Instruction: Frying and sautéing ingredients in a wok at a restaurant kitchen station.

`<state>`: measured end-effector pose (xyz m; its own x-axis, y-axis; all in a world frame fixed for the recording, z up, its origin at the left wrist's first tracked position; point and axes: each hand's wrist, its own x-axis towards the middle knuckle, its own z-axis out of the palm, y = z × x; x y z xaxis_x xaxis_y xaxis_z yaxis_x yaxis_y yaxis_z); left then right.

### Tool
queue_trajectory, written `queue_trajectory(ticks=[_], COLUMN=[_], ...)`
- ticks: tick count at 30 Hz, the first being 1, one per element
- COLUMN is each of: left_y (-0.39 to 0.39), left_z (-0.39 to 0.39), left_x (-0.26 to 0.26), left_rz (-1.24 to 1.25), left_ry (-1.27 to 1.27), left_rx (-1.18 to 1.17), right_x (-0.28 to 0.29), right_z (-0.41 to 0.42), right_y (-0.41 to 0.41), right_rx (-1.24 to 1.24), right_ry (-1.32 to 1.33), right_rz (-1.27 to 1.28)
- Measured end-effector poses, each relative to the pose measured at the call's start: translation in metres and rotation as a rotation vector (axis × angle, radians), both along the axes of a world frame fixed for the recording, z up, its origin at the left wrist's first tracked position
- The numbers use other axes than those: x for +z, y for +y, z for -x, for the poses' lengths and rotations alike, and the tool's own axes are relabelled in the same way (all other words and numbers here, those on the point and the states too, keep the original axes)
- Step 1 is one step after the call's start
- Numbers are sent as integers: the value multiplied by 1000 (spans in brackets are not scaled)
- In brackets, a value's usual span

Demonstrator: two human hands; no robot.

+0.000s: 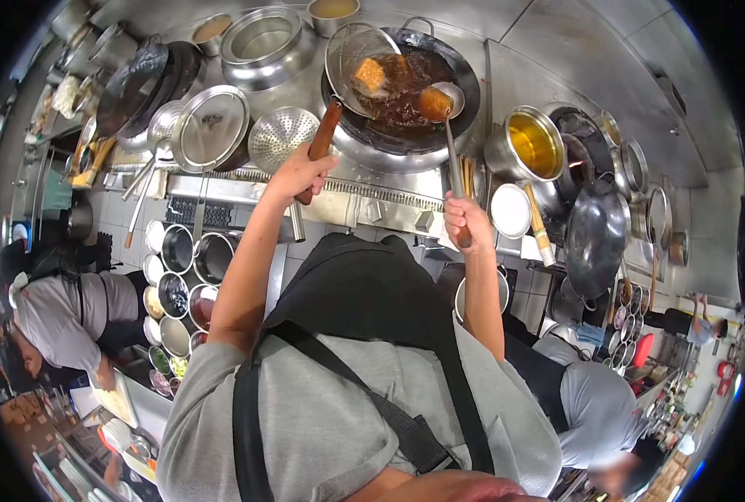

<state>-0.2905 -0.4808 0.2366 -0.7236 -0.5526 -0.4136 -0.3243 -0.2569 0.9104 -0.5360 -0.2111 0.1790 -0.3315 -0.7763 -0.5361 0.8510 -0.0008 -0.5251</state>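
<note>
My left hand [300, 172] grips the wooden handle of a wire-mesh strainer [350, 53], whose round mesh lies over the left part of a large wok [466, 81]. Dark, bubbling oil [404, 128] fills much of the wok. An orange-brown fried piece of food [370, 74] shows at the mesh; whether it is on the mesh or under it, I cannot tell. My right hand [468, 221] is closed around the long handle of a metal ladle [456, 97]. The ladle's bowl is at the right part of the oil, with a browner fried piece [436, 104] against it.
A perforated skimmer [283, 139], a round strainer [211, 128] and a lidded steel pot [263, 47] stand left of the wok. On the right are a pot of yellow oil [535, 144], a bamboo brush [538, 229] and another wok [597, 238]. Co-workers [65, 314] [598, 401] stand behind on both sides.
</note>
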Motion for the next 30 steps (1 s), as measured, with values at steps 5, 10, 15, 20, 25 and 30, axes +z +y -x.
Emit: queue_trajectory(ticks=[5, 10, 15, 20, 25, 30], left_y=[7, 6, 9, 15, 14, 15], left_z=[0, 3, 6, 9, 17, 19], left_x=[-1, -10, -13, -11, -13, -12], left_rz=[58, 15, 1, 24, 26, -6], left_ry=[-52, -65, -4, -15, -8, 54], left_rx=[57, 12, 8, 25, -4, 51], right_x=[18, 34, 57, 52, 40, 6], right_z=[0, -2, -7, -31, -49, -55], right_y=[-10, -25, -43, -43, -36, -46], right_rx=[55, 68, 164, 285, 391, 367], right_ry=[-366, -329, 323, 888, 974, 1168], right_rz=[225, 241, -47, -327, -318, -471])
